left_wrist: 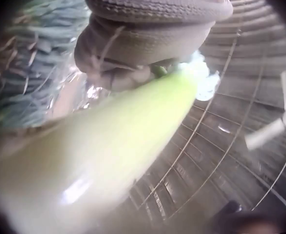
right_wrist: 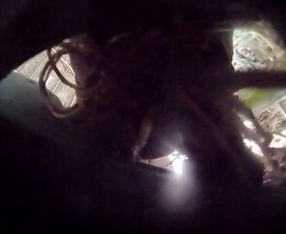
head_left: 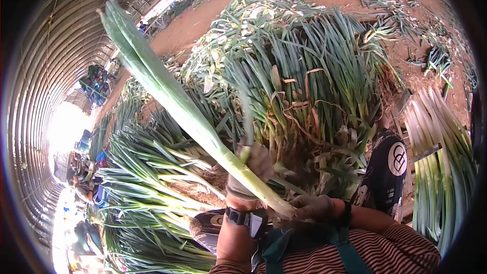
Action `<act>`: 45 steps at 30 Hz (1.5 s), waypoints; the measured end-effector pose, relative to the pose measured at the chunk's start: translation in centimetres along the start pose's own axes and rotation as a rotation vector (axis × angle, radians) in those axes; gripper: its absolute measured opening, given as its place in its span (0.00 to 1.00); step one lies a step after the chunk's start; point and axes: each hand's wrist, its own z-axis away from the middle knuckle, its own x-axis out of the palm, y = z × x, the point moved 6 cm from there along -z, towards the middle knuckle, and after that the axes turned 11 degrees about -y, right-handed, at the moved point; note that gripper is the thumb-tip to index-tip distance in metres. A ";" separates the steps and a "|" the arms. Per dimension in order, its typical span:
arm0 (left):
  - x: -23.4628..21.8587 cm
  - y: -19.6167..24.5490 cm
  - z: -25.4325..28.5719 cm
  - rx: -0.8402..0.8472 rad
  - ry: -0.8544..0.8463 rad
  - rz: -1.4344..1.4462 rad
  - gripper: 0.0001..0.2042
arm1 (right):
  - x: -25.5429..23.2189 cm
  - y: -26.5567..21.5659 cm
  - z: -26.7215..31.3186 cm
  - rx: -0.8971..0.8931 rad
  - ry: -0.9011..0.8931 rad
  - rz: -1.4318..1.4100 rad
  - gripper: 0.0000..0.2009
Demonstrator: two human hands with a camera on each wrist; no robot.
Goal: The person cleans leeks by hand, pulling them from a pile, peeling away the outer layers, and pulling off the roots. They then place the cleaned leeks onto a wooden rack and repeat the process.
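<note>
Leek (head_left: 180,104) shows leaves (head_left: 124,33) in head view, mainly pale stalk (left_wrist: 116,134) in left wrist's.

Left hand (head_left: 253,167): on leek (head_left: 165,91) | Right hand (head_left: 314,208): its root end | Stacked leeks (head_left: 441,162): far right

Daylight floods my head view from the tunnel's opening (head_left: 66,129) at the left, which burns out to white, while the pile of leaves (head_left: 228,35) ahead of me is evenly bright. The edges bend, with bluish fringes and black corners. From my left wrist, the leek (left_wrist: 118,131) is soft and blurred, with a white glint. My right wrist view is nearly black, broken by bright gaps and a hazy flare low down.
</note>
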 end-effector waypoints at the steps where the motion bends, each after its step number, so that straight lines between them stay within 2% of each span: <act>1: 0.1 -1.1 0.4 -0.079 0.002 -0.017 0.13 | 0.1 -0.4 0.1 -0.018 -0.001 0.034 0.29; 2: 0.9 -2.0 0.6 -0.158 0.003 -0.034 0.13 | 0.5 -1.6 0.3 -0.037 -0.001 0.070 0.29; 4: 1.8 -4.2 1.2 -0.138 -0.070 -0.767 0.12 | 0.9 -2.4 0.2 -0.077 -0.013 0.112 0.28; 6: 0.8 -5.1 2.5 -0.019 -0.172 -1.280 0.17 | 1.2 -2.7 0.0 -0.121 -0.043 0.131 0.26; 7: -2.4 -5.2 3.0 0.090 -0.244 -1.424 0.20 | 1.1 -2.8 0.0 -0.116 -0.019 0.137 0.24; 9: -5.5 -2.8 3.3 0.158 0.013 -1.036 0.28 | 0.9 -2.8 -0.1 -0.113 0.031 0.143 0.22; 10: -8.2 -1.9 4.8 0.109 0.320 -0.487 0.34 | 0.7 -2.9 0.2 -0.078 0.093 0.248 0.22; 11: -4.3 1.5 4.7 0.257 0.215 -0.585 0.37 | 0.5 -3.3 0.6 -0.039 0.155 0.351 0.21; 12: -0.2 3.3 4.7 0.537 0.378 -0.489 0.36 | 0.3 -3.7 0.9 0.000 0.214 0.458 0.21; 13: 1.6 4.3 4.8 0.564 0.362 -0.468 0.32 | 0.1 -3.5 0.8 0.062 0.232 0.446 0.21; 15: 2.3 4.8 5.8 0.461 0.402 -0.585 0.28 | -0.1 -3.2 0.7 0.186 0.267 0.428 0.21; 18: 1.8 5.1 5.9 0.478 0.449 -0.522 0.26 | -0.5 -3.5 0.8 0.101 0.416 0.469 0.20; 21: 1.7 5.3 6.3 0.515 0.455 -0.581 0.24 | -1.3 -3.6 1.1 -0.088 0.465 0.711 0.20; 24: 0.8 5.5 6.8 0.460 0.453 -0.622 0.22 | -1.9 -4.0 1.1 0.029 0.405 0.803 0.19; 27: 1.6 4.0 6.5 0.455 0.416 -0.769 0.16 | -0.7 -5.7 1.0 0.242 0.374 0.676 0.20; 28: 2.4 3.0 6.4 0.471 0.424 -0.813 0.13 | -0.2 -6.6 1.1 0.103 0.438 0.685 0.19; 29: 2.2 2.3 6.9 0.526 0.489 -1.031 0.11 | 0.3 -7.2 1.4 -0.038 0.500 0.694 0.18; 30: 2.1 0.8 7.4 0.463 0.409 -1.095 0.11 | 0.5 -7.8 1.8 -0.179 0.561 0.701 0.17; 31: 2.2 -0.6 7.9 0.398 0.328 -1.157 0.11 | -0.1 -7.3 1.9 -0.231 0.605 0.726 0.15; 33: 4.9 -4.0 7.4 0.227 0.027 -1.513 0.13 | -1.8 -5.8 2.1 -0.330 0.692 0.769 0.13; 34: 5.2 -4.9 7.4 0.228 0.021 -1.559 0.12 | -1.8 -6.3 2.7 -0.332 0.735 0.998 0.12; 37: 3.8 -2.1 8.1 0.256 0.326 -1.158 0.09 | -2.3 -6.7 4.0 -0.311 0.871 1.346 0.13; 38: 4.2 -0.3 7.6 0.244 0.439 -0.937 0.12 | -2.2 -6.9 4.0 -0.316 0.866 1.369 0.13; 40: 3.5 3.2 5.7 0.427 0.439 -1.056 0.27 | -1.9 -7.8 4.0 -0.332 0.858 1.419 0.14; 41: 3.9 4.4 4.3 0.459 0.449 -1.012 0.31 | -1.5 -8.0 4.0 -0.349 0.886 1.456 0.14; 44: 3.1 5.1 1.7 0.455 0.423 -0.750 0.26 | -0.3 -8.3 3.6 -0.414 0.945 1.566 0.13; 45: 3.1 5.0 1.3 0.469 0.433 -0.682 0.25 | -1.2 -8.2 3.6 -0.323 0.875 1.348 0.12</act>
